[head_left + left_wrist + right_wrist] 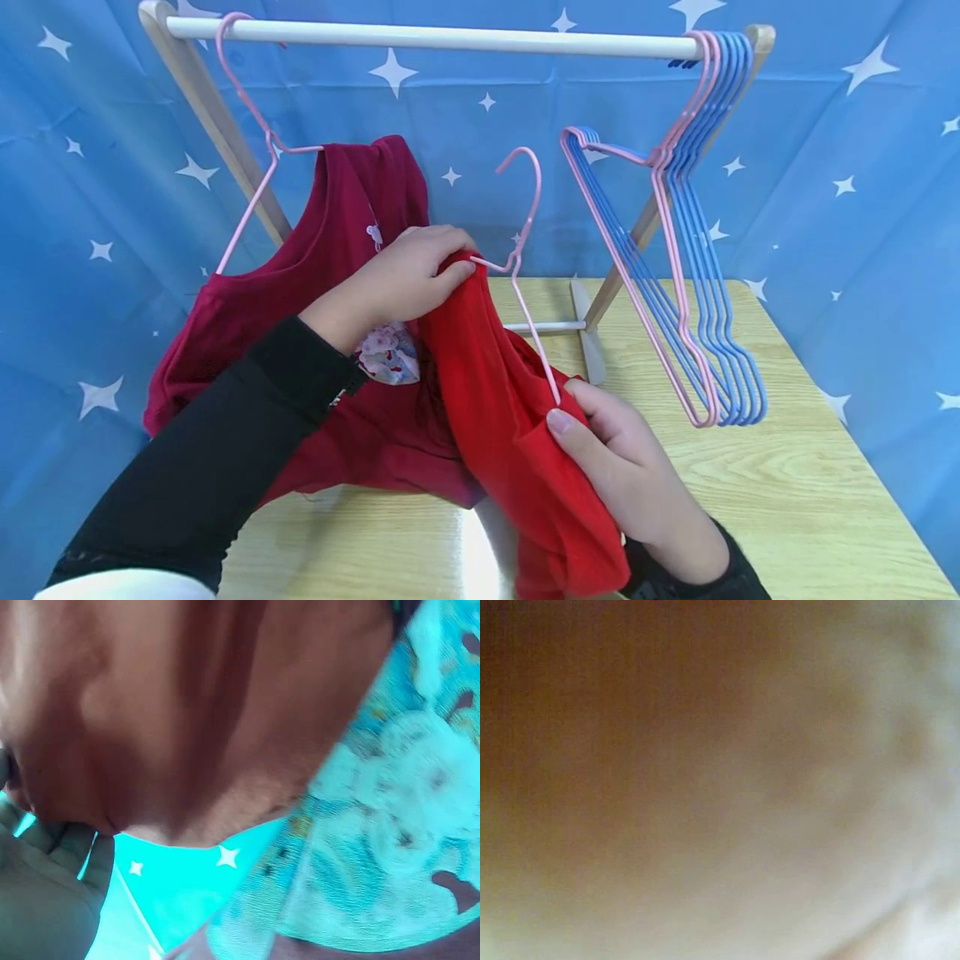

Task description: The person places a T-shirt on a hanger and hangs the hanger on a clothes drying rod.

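In the head view a bright red garment (pixel 480 358) hangs between both hands, with a pink hanger (pixel 534 329) partly inside it. My left hand (pixel 401 279) pinches the cloth at its upper left, where one arm of the hanger enters. Lower down, my right hand (pixel 618 467) grips the cloth's other edge near the hanger's right arm, thumb on top. The hanger's hook points up, off the rail. In the left wrist view the garment (pixel 172 712) fills most of the picture, beside the left hand's fingers (pixel 82 855). The right wrist view is a blur.
A dark red top (pixel 300 275) hangs from a pink hanger (pixel 255 192) at the left of the white rail (pixel 435 35). Several blue and pink hangers (pixel 678 233) hang at the rail's right end. The rack stands on a wooden table (pixel 810 467) before a blue starry curtain (pixel 840 250).
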